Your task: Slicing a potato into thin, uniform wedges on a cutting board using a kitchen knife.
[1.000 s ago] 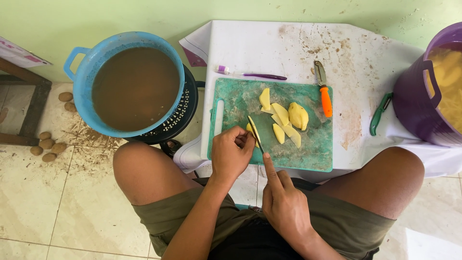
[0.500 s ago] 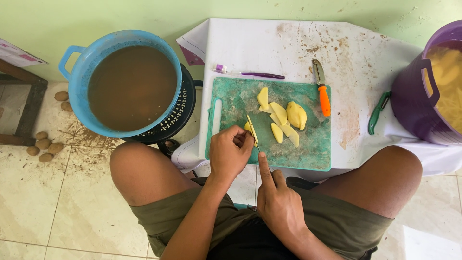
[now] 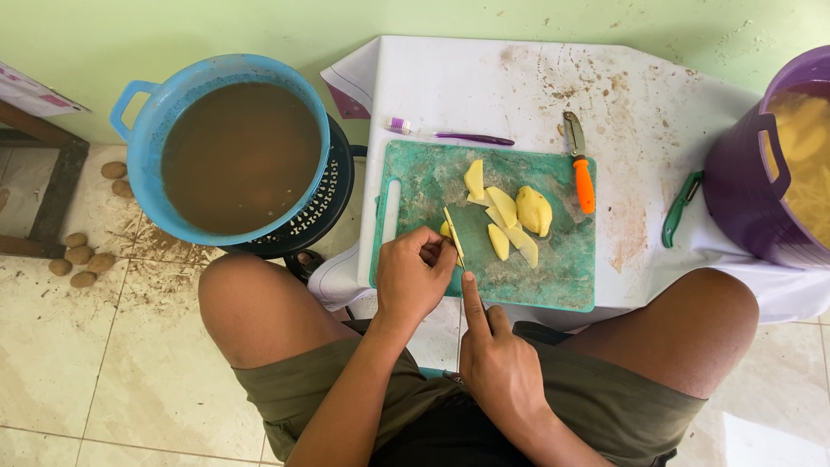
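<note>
My left hand point(image 3: 413, 275) pinches a yellow peeled potato piece point(image 3: 445, 229) against the green cutting board point(image 3: 424, 182). My right hand point(image 3: 497, 363) grips a knife point(image 3: 453, 233), index finger stretched along its spine, and the blade stands in the potato piece beside my left fingertips. Several cut potato slices point(image 3: 501, 214) and a larger peeled potato chunk point(image 3: 534, 210) lie in the middle of the board. The knife handle is hidden inside my fist.
A blue tub of brown water point(image 3: 238, 151) rests on a black stool at left. An orange-handled peeler point(image 3: 583, 173), a purple toothbrush point(image 3: 450, 134) and a green peeler point(image 3: 679, 207) lie on the white table point(image 3: 484, 78). A purple bucket point(image 3: 761, 182) holds cut potatoes. Unpeeled potatoes point(image 3: 78, 259) lie on the floor.
My right hand and the knife have drawn slightly back toward me through the potato piece. My left hand stays on the piece.
</note>
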